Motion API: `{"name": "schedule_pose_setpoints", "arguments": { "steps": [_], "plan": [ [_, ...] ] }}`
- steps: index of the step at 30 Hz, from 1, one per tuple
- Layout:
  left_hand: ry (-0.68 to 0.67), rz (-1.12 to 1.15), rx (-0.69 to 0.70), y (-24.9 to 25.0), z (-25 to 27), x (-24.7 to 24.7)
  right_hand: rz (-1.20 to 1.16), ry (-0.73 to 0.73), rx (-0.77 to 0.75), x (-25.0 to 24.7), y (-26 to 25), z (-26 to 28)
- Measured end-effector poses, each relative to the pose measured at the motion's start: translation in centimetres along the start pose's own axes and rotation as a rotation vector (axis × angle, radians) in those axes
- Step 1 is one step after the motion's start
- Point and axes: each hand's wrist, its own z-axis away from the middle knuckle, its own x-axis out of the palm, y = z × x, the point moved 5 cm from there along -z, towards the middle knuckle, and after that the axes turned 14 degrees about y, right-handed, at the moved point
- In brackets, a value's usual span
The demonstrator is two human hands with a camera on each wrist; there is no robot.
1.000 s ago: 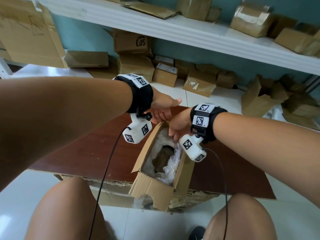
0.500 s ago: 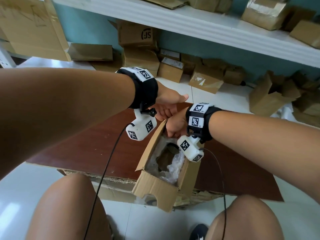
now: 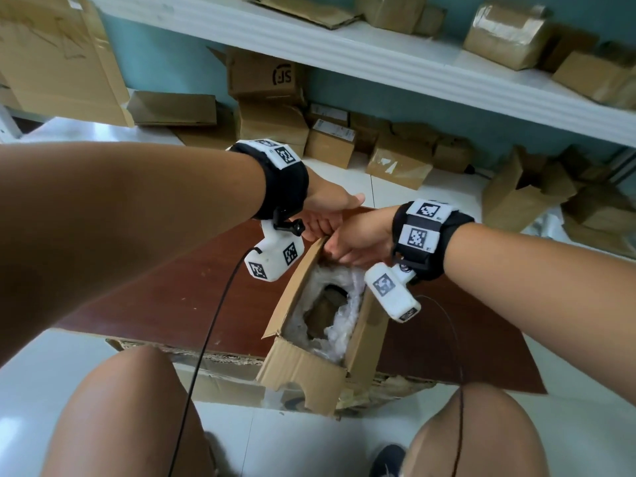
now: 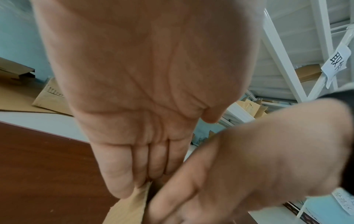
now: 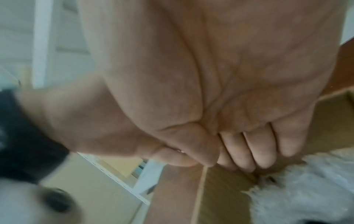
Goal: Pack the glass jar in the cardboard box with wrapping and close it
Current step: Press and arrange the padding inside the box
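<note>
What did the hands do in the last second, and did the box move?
The right hand slid along the far end of the box toward the left hand, so the two hands now meet at its far left corner. The box, its open flaps and the white wrapping inside stayed as they were.

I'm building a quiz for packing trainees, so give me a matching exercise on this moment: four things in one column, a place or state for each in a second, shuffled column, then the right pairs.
Things:
1. cardboard box
2. bubble wrap
3. left hand
4. box marked SF

Places or states:
A. on the floor by the blue wall, under the white shelf
B. lining the inside of the open box
C. fingers straight, touching the edge of a box flap
D. on the red-brown board, flaps open

Pairs: 1-D, 2-B, 3-C, 4-A
</note>
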Motion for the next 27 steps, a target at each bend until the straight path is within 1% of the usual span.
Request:
{"name": "schedule_pose_setpoints", "arguments": {
  "steps": [2, 4, 6, 7, 9, 11, 14, 17, 24, 27],
  "plan": [
    [-0.017, 0.012, -0.014, -0.1, 0.1, 0.2, -0.09, 0.029, -0.068, -0.5, 0.3, 1.2],
    [-0.033, 0.013, -0.032, -0.2, 0.4, 0.3, -0.085, -0.026, -0.088, 0.4, 0.9, 1.8],
    [-0.022, -0.014, -0.013, 0.0, 0.5, 0.3, -0.041, -0.081, -0.013, 1.8, 1.5, 1.0],
    [-0.01, -0.03, -0.004, 0.1, 0.6, 0.3, -0.013, -0.067, 0.028, 2.2, 1.6, 0.5],
    [0.009, -0.033, 0.006, 0.3, 0.9, 0.4, 0.059, 0.012, 0.079, 2.1, 1.9, -0.8],
    [0.014, -0.021, 0.01, 0.4, 0.8, 0.4, 0.088, 0.082, 0.087, 1.4, 2.0, -1.8],
    [0.02, -0.006, 0.0, 0.3, 0.3, 0.2, 0.065, 0.057, 0.128, 1.5, 1.7, -2.4],
    [-0.002, 0.002, -0.017, 0.2, 0.0, 0.1, 0.132, 0.029, 0.127, 2.1, 1.1, -2.6],
    [-0.001, -0.002, -0.001, -0.1, -0.4, -0.2, 0.145, 0.107, 0.195, 3.0, 0.8, -4.5],
    [-0.002, 0.02, -0.011, -0.2, -0.6, -0.2, 0.096, 0.075, 0.201, 2.7, 0.9, -3.7]
  ]
}}
